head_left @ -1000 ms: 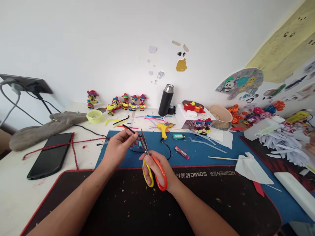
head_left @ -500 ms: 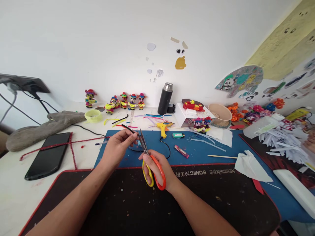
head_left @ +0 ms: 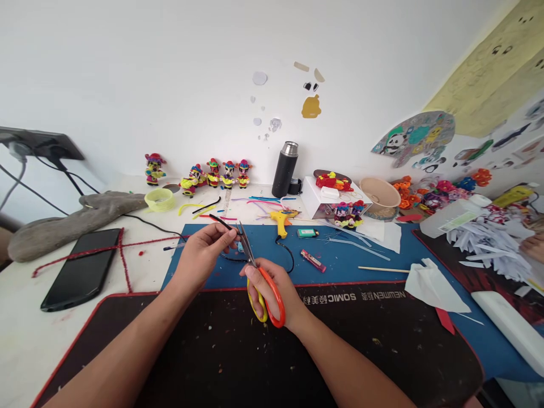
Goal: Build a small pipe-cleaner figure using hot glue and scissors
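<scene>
The left hand [head_left: 208, 247] pinches a part-hidden thin black stick [head_left: 221, 221] near the far-left corner of the blue mat [head_left: 340, 271], the right hand [head_left: 281, 279] gripping orange-and-yellow-handled metal scissors [head_left: 251, 259].

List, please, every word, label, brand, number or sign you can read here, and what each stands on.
"SOMIC 硕美科", upside down: black mat.
"NEWMEN 新贵", upside down: black mat.
Too small or blurred to read: print on pink lighter and white bottle.
</scene>
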Demonstrator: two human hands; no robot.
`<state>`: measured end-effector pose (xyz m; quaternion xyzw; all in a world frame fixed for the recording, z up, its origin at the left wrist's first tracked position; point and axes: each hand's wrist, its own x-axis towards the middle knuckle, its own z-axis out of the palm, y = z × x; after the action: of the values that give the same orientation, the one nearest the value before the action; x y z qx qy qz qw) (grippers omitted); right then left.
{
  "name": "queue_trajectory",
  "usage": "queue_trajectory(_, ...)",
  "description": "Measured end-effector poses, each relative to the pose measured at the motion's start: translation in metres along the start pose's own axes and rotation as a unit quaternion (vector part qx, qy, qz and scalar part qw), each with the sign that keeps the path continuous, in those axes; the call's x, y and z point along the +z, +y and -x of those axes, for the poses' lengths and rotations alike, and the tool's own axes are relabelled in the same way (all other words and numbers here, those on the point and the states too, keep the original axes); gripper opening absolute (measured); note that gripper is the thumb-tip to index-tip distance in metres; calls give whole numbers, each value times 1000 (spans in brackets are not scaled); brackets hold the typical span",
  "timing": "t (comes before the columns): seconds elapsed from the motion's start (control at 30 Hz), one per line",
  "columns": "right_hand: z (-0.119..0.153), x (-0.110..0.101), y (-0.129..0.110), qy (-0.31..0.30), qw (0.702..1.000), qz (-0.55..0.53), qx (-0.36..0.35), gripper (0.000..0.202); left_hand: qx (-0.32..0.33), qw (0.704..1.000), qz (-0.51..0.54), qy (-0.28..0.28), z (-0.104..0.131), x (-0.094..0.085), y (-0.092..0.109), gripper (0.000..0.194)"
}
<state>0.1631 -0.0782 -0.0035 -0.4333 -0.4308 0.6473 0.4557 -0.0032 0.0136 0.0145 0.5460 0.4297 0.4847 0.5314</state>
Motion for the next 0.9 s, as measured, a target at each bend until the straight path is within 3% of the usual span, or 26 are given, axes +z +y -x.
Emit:
queue_trajectory(0.57,1,0,-1,9,1000,19,11,48,-7,1000,-4,-4,-1,0,-2,32)
queue_trajectory(0.9,3,-1,1,19,999,8,37,31,-28,999,-6,-27,-4,4,-6,43)
